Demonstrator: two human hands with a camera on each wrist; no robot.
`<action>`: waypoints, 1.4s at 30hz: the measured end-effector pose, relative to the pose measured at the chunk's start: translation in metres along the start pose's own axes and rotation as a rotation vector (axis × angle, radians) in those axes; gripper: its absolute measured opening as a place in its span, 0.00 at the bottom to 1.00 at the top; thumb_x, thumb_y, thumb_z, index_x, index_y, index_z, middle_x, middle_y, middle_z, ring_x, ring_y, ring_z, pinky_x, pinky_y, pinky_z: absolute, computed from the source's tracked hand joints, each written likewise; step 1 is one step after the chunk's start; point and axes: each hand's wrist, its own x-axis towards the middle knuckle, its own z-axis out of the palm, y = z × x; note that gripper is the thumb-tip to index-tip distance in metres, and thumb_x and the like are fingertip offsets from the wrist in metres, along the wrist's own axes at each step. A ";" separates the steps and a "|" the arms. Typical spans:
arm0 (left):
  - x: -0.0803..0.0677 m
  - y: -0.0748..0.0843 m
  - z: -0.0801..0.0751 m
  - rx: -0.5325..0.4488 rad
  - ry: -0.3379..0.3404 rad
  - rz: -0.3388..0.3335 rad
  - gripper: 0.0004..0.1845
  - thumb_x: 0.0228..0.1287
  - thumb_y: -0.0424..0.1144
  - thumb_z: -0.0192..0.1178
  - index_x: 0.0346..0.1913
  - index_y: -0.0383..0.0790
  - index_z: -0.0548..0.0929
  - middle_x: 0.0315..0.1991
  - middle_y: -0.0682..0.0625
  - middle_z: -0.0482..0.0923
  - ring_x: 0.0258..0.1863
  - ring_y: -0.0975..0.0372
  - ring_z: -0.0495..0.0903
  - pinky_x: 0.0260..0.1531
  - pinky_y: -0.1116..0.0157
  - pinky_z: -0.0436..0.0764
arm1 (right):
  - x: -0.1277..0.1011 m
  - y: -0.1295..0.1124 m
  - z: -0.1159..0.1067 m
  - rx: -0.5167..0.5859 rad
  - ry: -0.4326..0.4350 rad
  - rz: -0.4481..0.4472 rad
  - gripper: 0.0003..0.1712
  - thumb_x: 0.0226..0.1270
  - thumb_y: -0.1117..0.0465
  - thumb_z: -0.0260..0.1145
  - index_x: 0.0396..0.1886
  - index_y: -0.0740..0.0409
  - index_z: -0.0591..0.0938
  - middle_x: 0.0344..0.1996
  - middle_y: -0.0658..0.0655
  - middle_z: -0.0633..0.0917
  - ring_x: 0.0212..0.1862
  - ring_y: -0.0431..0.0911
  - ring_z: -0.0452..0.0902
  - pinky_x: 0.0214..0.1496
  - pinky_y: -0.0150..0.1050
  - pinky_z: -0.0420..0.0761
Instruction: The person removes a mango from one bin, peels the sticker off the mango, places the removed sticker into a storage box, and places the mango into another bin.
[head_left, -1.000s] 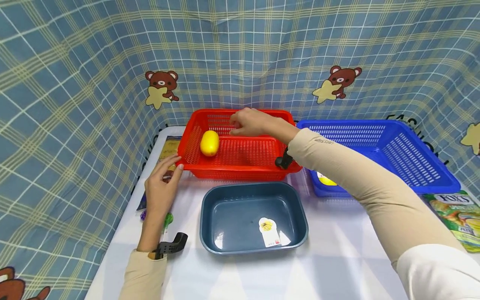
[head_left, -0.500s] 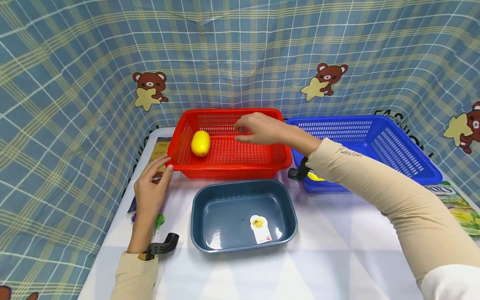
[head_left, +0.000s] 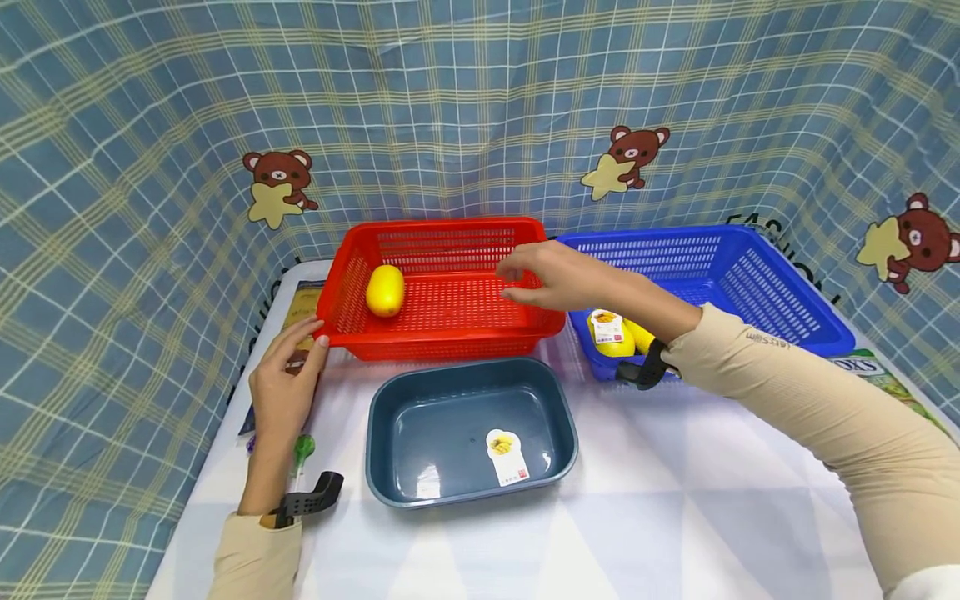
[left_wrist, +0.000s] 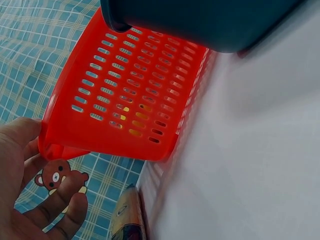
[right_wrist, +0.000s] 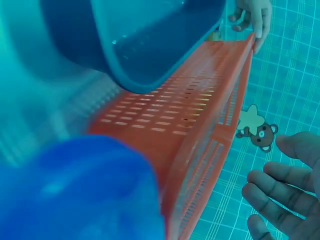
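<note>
Head view: one lemon (head_left: 386,290) sits in the red basket (head_left: 450,337), left hand (head_left: 283,383) open-fingered touching its corner, right hand (head_left: 558,276) relaxed, empty, over it, two left in the blue basket (head_left: 795,329).

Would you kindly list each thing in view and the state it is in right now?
red basket: upright on the table, one lemon inside.
lemon: lying in the red basket's left part.
blue basket: upright, holds labelled yellow fruit.
grey tub: upright, only a sticker inside.
left hand: open, fingertips at the red basket's corner.
right hand: open, above the red basket's right side, holding nothing.
</note>
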 end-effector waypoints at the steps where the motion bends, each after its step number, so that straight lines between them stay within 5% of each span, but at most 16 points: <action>1: 0.000 0.000 0.000 0.002 0.003 -0.004 0.18 0.70 0.47 0.63 0.60 0.52 0.85 0.61 0.61 0.78 0.37 0.73 0.79 0.38 0.82 0.76 | -0.005 0.000 0.000 0.005 0.005 0.006 0.23 0.69 0.55 0.68 0.60 0.59 0.82 0.50 0.56 0.85 0.52 0.48 0.80 0.52 0.43 0.83; 11: -0.005 0.001 -0.006 0.030 0.009 -0.039 0.18 0.70 0.48 0.63 0.61 0.54 0.84 0.61 0.63 0.78 0.37 0.72 0.79 0.39 0.83 0.75 | -0.053 0.016 0.000 0.029 0.050 0.032 0.21 0.69 0.56 0.69 0.59 0.58 0.83 0.53 0.57 0.84 0.56 0.51 0.78 0.53 0.49 0.83; 21: -0.003 0.002 -0.005 0.047 0.000 -0.046 0.19 0.70 0.50 0.62 0.62 0.55 0.84 0.62 0.62 0.78 0.38 0.76 0.77 0.40 0.84 0.73 | -0.100 0.039 -0.004 0.002 0.085 0.166 0.20 0.69 0.54 0.69 0.57 0.56 0.83 0.53 0.55 0.84 0.59 0.53 0.77 0.56 0.55 0.80; 42: -0.009 0.006 0.005 0.073 0.005 -0.056 0.19 0.70 0.50 0.62 0.62 0.56 0.83 0.62 0.60 0.78 0.38 0.77 0.75 0.39 0.85 0.72 | -0.198 0.081 -0.010 -0.059 0.239 0.187 0.15 0.67 0.62 0.70 0.53 0.58 0.85 0.48 0.56 0.85 0.51 0.52 0.80 0.50 0.54 0.81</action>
